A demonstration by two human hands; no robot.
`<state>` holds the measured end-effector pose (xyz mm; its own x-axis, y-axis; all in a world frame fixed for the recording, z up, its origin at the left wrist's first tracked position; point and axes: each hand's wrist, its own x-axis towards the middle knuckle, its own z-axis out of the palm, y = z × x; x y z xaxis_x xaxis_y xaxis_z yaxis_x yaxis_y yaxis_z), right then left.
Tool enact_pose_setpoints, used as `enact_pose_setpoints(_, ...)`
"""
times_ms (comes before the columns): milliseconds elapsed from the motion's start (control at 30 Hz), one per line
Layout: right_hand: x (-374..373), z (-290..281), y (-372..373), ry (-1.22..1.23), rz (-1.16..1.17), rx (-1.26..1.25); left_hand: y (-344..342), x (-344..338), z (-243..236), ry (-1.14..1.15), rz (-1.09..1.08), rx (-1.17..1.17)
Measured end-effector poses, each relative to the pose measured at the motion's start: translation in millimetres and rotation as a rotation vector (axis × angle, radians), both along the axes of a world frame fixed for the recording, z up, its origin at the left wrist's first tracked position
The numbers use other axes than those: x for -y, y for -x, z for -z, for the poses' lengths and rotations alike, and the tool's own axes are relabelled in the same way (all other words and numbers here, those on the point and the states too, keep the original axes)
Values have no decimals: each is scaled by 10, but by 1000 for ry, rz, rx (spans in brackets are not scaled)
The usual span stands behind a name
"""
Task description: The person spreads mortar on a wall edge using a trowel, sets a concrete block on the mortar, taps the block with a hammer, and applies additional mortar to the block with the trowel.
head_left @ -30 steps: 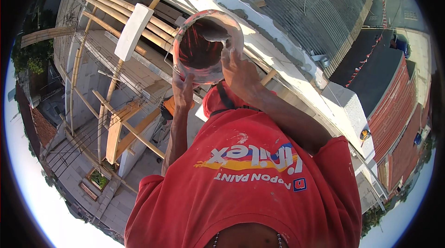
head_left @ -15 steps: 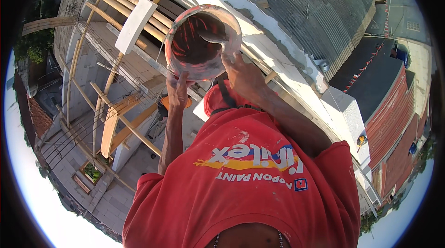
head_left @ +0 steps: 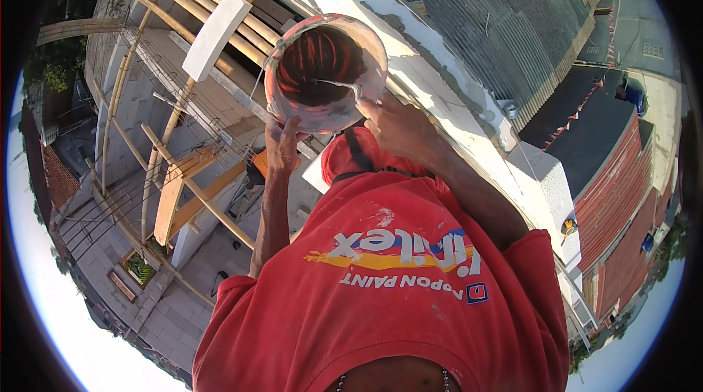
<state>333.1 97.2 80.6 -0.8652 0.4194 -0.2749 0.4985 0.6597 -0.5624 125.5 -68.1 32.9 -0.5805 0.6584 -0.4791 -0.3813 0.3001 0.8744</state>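
Observation:
A mortar-smeared bucket (head_left: pixel 329 122) is tilted so that its mouth faces me, with dark red streaks down its inner wall. My left hand (head_left: pixel 283 139) is closed on its lower left edge, thumb on the outside. In my right hand (head_left: pixel 399 125), at the bucket's lower right rim, is a trowel (head_left: pixel 344 85). Its thin, pale-edged blade reaches into the bucket's mouth. My right fingers are wrapped round the handle, which is mostly hidden. What lies at the bottom of the bucket is too dark to make out.
A white block (head_left: pixel 216 37) rests on bamboo poles (head_left: pixel 249 22) at the left. Below them are thin metal bars and a wooden board (head_left: pixel 170 205), high above a paved floor. A pale wall top (head_left: pixel 439 77) runs to the right, beside a corrugated roof (head_left: pixel 483 19).
The bucket has shifted slightly right and down, its mouth turned a little more toward me. The trowel blade now appears as a thinner line, and my right hand has moved slightly right.

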Motion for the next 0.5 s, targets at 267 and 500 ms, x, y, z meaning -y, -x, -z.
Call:
enact_pose_setpoints(267,16,-48,35,9,29,72,-88,-64,-62,-52,-19,7)
enact_pose_setpoints(500,-429,-516,36,-225,129,125,-63,-127,-312,55,198,-287)
